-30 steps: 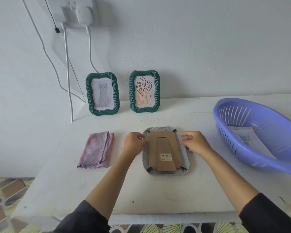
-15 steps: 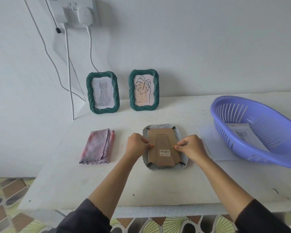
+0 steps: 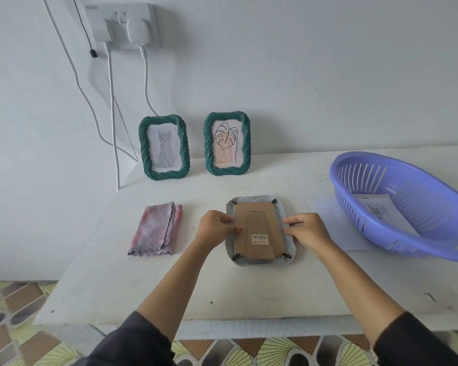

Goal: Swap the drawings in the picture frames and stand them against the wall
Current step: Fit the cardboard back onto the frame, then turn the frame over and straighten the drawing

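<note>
Grey frame: a grey frame (image 3: 259, 228) is lying face down on the white bench (image 3: 222, 286), near the middle, with its brown cardboard backing (image 3: 258, 228) facing up at me.
Left hand: I am pinching the left edge of the backing with my left hand (image 3: 214, 228), fingers curled in narrow against it.
Right hand: I am pressing my right hand (image 3: 306, 229) at the right edge of the backing, fingertips drawn together on the edge.
Green frames: two green frames are standing upright at the far side, leaning on the wall; the cat frame (image 3: 164, 147) is on the left and the leaf frame (image 3: 227, 143) just beside it on the right.
Cloth: a folded pink cloth (image 3: 158, 229) is lying left of the grey frame, apart from it.
Basket: a purple basket (image 3: 397, 204) is sitting at the right, with a cat drawing (image 3: 381, 212) lying inside.
Loose sheet: a white sheet (image 3: 328, 220) is lying flat between the grey frame and the basket.
</note>
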`<action>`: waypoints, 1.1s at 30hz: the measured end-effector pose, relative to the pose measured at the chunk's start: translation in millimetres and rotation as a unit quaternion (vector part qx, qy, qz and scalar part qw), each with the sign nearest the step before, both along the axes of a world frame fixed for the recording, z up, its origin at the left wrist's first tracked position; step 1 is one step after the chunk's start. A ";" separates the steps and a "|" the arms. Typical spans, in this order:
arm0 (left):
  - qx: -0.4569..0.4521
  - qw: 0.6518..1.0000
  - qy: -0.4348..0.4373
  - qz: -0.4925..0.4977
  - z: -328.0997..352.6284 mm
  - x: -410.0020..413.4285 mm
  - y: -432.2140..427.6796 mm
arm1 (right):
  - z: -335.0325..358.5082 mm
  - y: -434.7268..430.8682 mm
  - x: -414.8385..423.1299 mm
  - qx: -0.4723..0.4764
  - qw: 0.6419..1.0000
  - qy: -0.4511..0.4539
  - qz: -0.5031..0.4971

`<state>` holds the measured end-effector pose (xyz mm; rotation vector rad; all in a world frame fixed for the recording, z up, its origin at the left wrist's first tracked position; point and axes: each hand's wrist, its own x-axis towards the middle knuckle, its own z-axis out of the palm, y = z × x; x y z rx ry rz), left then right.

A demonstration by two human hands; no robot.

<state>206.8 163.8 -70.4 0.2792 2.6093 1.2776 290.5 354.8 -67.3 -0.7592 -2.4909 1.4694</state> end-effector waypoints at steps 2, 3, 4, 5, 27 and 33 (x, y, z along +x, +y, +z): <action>0.022 1.000 -0.003 0.013 -0.8 -0.9 0.0 | 4.5 0.6 1.3 0.006 1.000 0.014 -0.014; 0.032 0.999 -0.005 0.020 -0.9 -1.7 0.3 | 10.3 1.0 2.1 0.021 0.999 0.029 -0.021; 0.038 0.999 -0.006 0.029 0.7 -1.3 1.0 | 19.5 1.5 2.6 0.051 0.997 0.050 -0.026; 0.042 0.998 -0.003 0.039 3.5 -0.3 1.9 | 31.6 1.9 2.8 0.090 0.993 0.074 -0.026; 0.154 0.985 -0.006 0.076 16.0 19.4 18.3 | -4.2 -16.1 -9.3 0.173 0.979 0.008 0.110; -0.014 0.990 0.133 0.053 -14.4 20.9 23.2 | -24.7 -16.7 -8.0 0.246 0.959 -0.028 0.137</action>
